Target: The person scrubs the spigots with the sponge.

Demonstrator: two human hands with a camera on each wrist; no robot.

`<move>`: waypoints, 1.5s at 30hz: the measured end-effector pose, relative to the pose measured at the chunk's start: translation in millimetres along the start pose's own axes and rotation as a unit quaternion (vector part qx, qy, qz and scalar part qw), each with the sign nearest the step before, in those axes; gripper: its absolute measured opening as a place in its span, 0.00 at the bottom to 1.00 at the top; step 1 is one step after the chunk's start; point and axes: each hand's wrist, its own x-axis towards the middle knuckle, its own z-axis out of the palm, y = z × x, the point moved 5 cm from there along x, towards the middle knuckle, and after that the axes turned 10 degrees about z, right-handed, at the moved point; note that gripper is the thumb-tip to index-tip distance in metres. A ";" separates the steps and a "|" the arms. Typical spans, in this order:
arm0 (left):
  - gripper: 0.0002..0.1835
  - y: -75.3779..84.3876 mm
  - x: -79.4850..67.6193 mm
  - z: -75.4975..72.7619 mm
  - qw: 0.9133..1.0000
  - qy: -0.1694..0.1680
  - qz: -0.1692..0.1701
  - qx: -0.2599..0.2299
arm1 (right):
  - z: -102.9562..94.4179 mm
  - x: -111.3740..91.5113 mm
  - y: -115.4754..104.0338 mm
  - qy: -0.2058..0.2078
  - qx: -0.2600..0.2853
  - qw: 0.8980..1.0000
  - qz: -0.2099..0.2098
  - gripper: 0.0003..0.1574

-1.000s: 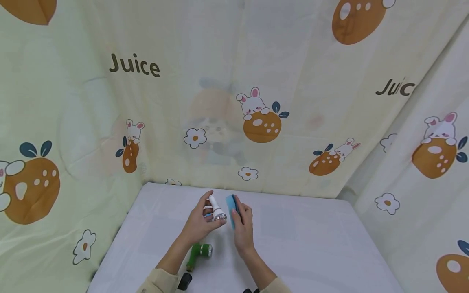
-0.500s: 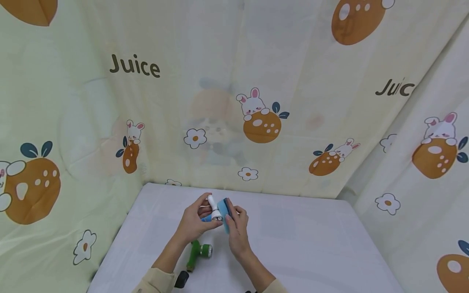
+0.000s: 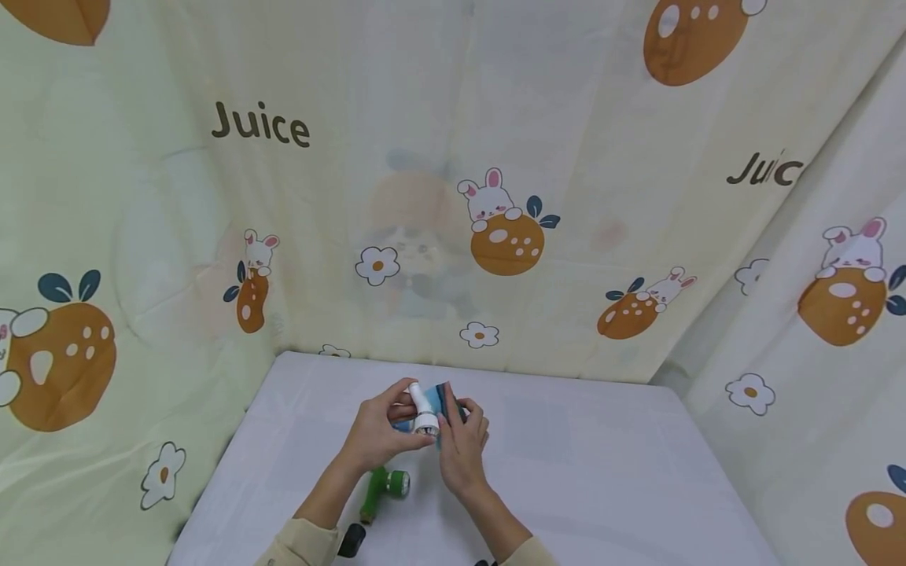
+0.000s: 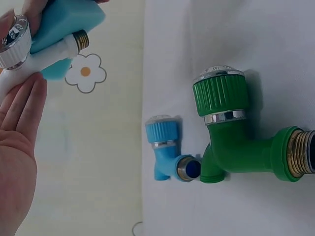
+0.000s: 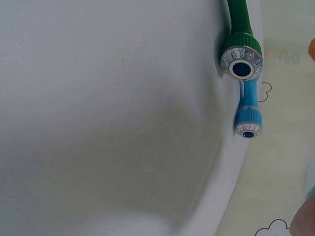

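My left hand [image 3: 371,432] holds a white water tap [image 4: 47,58] up over the table, fingers at its far end and thumb near the knob. The tap has a ribbed knob with a silver top and a brass threaded end. My right hand [image 3: 462,460] grips a light blue sponge [image 4: 69,20] with a dark layer along one side. In the head view the sponge sits right behind the white tap, overlapping it. The right wrist view catches only a fingertip [image 5: 306,219] and a sliver of blue at its right edge.
On the white table [image 3: 602,472] lies a green tap [image 4: 246,147] with a brass threaded end, near the left forearm. A smaller blue tap [image 4: 165,147] lies beyond it. A black object [image 3: 351,541] is by the left sleeve. Printed curtains [image 3: 396,94] surround the table.
My right hand has brought the sponge left, from beside the white tap to close against it. The white tap has turned slightly in my left hand.
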 end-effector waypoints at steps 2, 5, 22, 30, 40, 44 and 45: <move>0.48 0.7 0.0 0.2 1.000 -0.005 -0.003 -0.003 | -0.2 1.2 0.1 0.008 -0.018 1.000 -0.008 0.33; 0.49 0.6 -0.4 1.4 1.000 -0.019 -0.002 -0.001 | -1.9 4.3 0.8 0.023 -0.040 0.999 -0.017 0.31; 0.49 0.7 -6.3 13.6 0.996 -0.084 0.030 -0.019 | -17.4 23.8 11.8 0.025 -0.094 0.995 -0.009 0.22; 0.49 1.2 -6.5 14.9 0.996 -0.088 0.028 -0.020 | -18.6 26.9 14.9 0.042 -0.078 0.996 0.006 0.22; 0.50 2.4 -2.4 3.8 1.000 -0.021 -0.004 -0.012 | -23.3 26.4 26.6 0.069 0.051 0.991 0.107 0.23; 0.46 0.0 0.4 -8.5 0.997 0.058 -0.028 -0.038 | -25.3 18.5 24.8 0.097 0.097 0.988 0.071 0.25; 0.45 -0.4 0.9 -10.3 0.996 0.074 -0.036 -0.047 | -24.8 15.6 21.7 0.102 0.095 0.989 0.042 0.26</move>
